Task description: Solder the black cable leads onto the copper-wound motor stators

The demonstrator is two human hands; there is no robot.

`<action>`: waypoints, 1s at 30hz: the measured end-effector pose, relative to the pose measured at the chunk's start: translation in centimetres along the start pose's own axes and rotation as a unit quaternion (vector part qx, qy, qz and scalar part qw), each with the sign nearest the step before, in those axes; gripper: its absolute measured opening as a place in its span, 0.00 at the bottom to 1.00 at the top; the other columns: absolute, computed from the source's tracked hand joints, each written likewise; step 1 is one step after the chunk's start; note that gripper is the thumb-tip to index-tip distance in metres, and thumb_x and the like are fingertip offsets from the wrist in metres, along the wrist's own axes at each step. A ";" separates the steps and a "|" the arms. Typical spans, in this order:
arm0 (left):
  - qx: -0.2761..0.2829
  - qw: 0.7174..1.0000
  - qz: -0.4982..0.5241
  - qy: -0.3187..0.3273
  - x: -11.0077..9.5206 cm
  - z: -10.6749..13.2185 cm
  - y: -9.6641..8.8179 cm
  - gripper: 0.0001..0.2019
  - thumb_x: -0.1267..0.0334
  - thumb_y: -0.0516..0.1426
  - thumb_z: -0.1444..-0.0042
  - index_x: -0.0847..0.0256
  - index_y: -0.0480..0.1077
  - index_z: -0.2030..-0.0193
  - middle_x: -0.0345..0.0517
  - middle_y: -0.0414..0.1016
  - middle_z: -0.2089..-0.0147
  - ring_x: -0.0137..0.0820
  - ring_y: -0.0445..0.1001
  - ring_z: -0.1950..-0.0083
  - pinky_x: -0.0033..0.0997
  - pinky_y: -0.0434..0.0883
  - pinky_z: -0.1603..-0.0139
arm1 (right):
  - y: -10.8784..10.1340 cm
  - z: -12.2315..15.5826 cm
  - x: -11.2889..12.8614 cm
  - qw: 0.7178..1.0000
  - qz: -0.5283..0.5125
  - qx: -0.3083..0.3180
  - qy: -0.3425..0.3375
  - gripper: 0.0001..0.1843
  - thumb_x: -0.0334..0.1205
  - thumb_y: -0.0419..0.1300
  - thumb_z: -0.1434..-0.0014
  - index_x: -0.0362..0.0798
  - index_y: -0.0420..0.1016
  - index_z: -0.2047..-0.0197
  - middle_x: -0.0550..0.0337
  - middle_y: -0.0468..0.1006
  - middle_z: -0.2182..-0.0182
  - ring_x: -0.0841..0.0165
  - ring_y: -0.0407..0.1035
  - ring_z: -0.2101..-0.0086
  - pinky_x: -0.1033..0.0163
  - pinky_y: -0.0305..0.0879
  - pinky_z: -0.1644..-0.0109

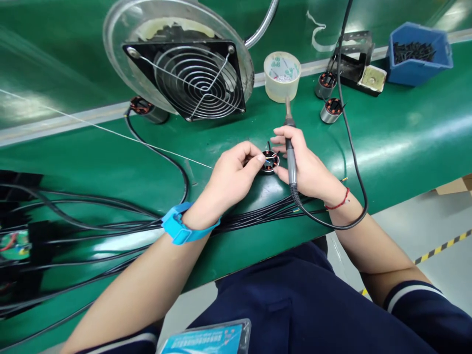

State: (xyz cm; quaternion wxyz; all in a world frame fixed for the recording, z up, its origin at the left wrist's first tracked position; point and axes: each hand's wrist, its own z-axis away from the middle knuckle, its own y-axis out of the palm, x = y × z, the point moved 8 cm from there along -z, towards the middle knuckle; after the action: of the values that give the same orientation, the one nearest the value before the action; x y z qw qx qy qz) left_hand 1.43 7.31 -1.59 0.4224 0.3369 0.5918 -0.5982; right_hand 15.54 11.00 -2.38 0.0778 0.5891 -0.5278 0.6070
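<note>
A small round motor stator [270, 162] with copper windings lies on the green bench [398, 147] between my hands. My left hand [231, 177], with a blue wrist strap, pinches the stator's left side with curled fingers. My right hand [304, 164] is closed around a soldering iron [290, 147] that points away from me, its metal tip near a tape roll [282, 76]. The iron's black cord [354, 162] loops right and runs back up the bench.
A square fan [190, 78] in a round clear plate stands at the back. Two more stators [329, 98] sit near an iron stand [356, 61] and a blue bin of screws [418, 51]. A bundle of black cables [92, 221] crosses the bench's left. Another stator [142, 107] lies by the fan.
</note>
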 end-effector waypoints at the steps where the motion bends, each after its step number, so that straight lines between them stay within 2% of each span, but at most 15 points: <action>1: 0.000 1.000 -0.003 0.002 0.0 0.0 0.0 0.07 0.60 0.56 0.40 0.58 0.67 0.69 0.39 0.69 0.72 0.30 0.65 0.70 0.32 0.61 0.66 | 0.4 0.1 0.1 1.000 0.001 0.015 0.003 0.36 0.32 0.61 0.41 0.55 0.53 0.32 0.51 0.74 0.40 0.61 0.77 0.47 0.50 0.78 0.44; 5: -0.008 0.999 -0.033 0.011 -0.1 0.1 0.1 0.07 0.61 0.55 0.40 0.58 0.66 0.69 0.39 0.70 0.71 0.31 0.66 0.69 0.32 0.62 0.66 | 0.9 0.0 0.8 0.999 0.031 0.028 0.005 0.35 0.34 0.61 0.38 0.54 0.55 0.31 0.50 0.71 0.35 0.57 0.72 0.39 0.44 0.74 0.36; 7: -0.015 0.998 -0.051 0.016 -0.2 0.2 0.0 0.07 0.61 0.54 0.39 0.58 0.66 0.69 0.38 0.69 0.71 0.30 0.66 0.69 0.32 0.62 0.66 | 0.5 0.0 1.3 0.999 0.034 0.025 0.000 0.34 0.38 0.62 0.35 0.53 0.55 0.30 0.49 0.70 0.33 0.55 0.72 0.38 0.43 0.74 0.36; 9: -0.019 0.997 -0.069 0.024 -0.5 0.4 -0.1 0.07 0.62 0.54 0.39 0.58 0.66 0.68 0.38 0.69 0.71 0.30 0.65 0.69 0.32 0.63 0.65 | -0.4 0.4 1.9 1.000 0.024 0.006 -0.009 0.31 0.43 0.62 0.32 0.53 0.57 0.30 0.50 0.73 0.35 0.55 0.73 0.39 0.44 0.74 0.36; 11: -0.022 0.995 -0.089 0.032 -0.8 0.6 -0.1 0.07 0.62 0.54 0.38 0.57 0.67 0.68 0.38 0.70 0.71 0.30 0.66 0.69 0.32 0.64 0.64 | -1.8 1.2 2.4 0.999 0.007 -0.049 -0.012 0.26 0.45 0.58 0.28 0.55 0.60 0.30 0.54 0.79 0.41 0.58 0.78 0.44 0.48 0.77 0.38; 14: -0.027 0.992 -0.115 0.046 -1.2 0.8 -0.1 0.07 0.63 0.54 0.38 0.58 0.67 0.68 0.39 0.71 0.70 0.31 0.67 0.68 0.32 0.66 0.62 | -3.9 3.5 3.0 0.983 -0.022 -0.183 -0.011 0.22 0.49 0.54 0.24 0.58 0.64 0.31 0.59 0.84 0.52 0.64 0.82 0.59 0.56 0.82 0.51; 17: -0.037 0.990 -0.123 0.061 -1.3 0.9 -0.1 0.06 0.64 0.54 0.38 0.58 0.67 0.68 0.39 0.72 0.69 0.31 0.68 0.67 0.32 0.67 0.61 | -5.1 6.3 3.7 0.950 -0.010 -0.309 -0.046 0.19 0.53 0.59 0.27 0.59 0.73 0.37 0.62 0.82 0.61 0.67 0.78 0.69 0.58 0.81 0.63; 19: -0.044 0.990 -0.118 0.062 -1.2 0.9 -0.1 0.06 0.64 0.54 0.38 0.58 0.67 0.68 0.39 0.73 0.69 0.30 0.69 0.67 0.31 0.67 0.61 | -5.3 7.5 3.8 0.938 0.000 -0.342 -0.063 0.16 0.53 0.62 0.30 0.59 0.77 0.43 0.65 0.78 0.69 0.70 0.73 0.75 0.59 0.79 0.67; 21: -0.049 0.991 -0.110 0.059 -1.1 0.9 -0.1 0.06 0.65 0.54 0.38 0.58 0.67 0.68 0.39 0.73 0.69 0.30 0.69 0.67 0.31 0.67 0.62 | -5.1 7.9 3.5 0.939 -0.010 -0.337 -0.064 0.13 0.52 0.62 0.30 0.57 0.78 0.48 0.66 0.76 0.73 0.71 0.70 0.78 0.61 0.76 0.70; 25: -0.054 0.993 -0.091 0.055 -1.0 0.9 -0.1 0.06 0.67 0.54 0.38 0.58 0.67 0.68 0.39 0.74 0.69 0.30 0.70 0.67 0.32 0.67 0.62 | -4.6 8.0 3.9 0.946 -0.028 -0.303 -0.113 0.10 0.48 0.60 0.29 0.52 0.79 0.55 0.64 0.80 0.71 0.68 0.79 0.73 0.63 0.76 0.70; 30: -0.059 0.994 -0.071 0.049 -0.7 0.9 -0.1 0.07 0.68 0.55 0.38 0.57 0.67 0.68 0.39 0.74 0.69 0.31 0.71 0.67 0.33 0.66 0.64 | -4.2 7.7 3.7 0.955 -0.047 -0.272 -0.104 0.09 0.45 0.60 0.29 0.51 0.80 0.55 0.62 0.84 0.68 0.68 0.81 0.70 0.64 0.77 0.68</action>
State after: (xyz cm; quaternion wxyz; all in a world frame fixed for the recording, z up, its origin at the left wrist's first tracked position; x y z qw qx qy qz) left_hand 1.70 6.49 -0.87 0.3683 0.2971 0.6689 -0.5733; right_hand 22.33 5.24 1.01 0.2079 0.6297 -0.6500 0.3712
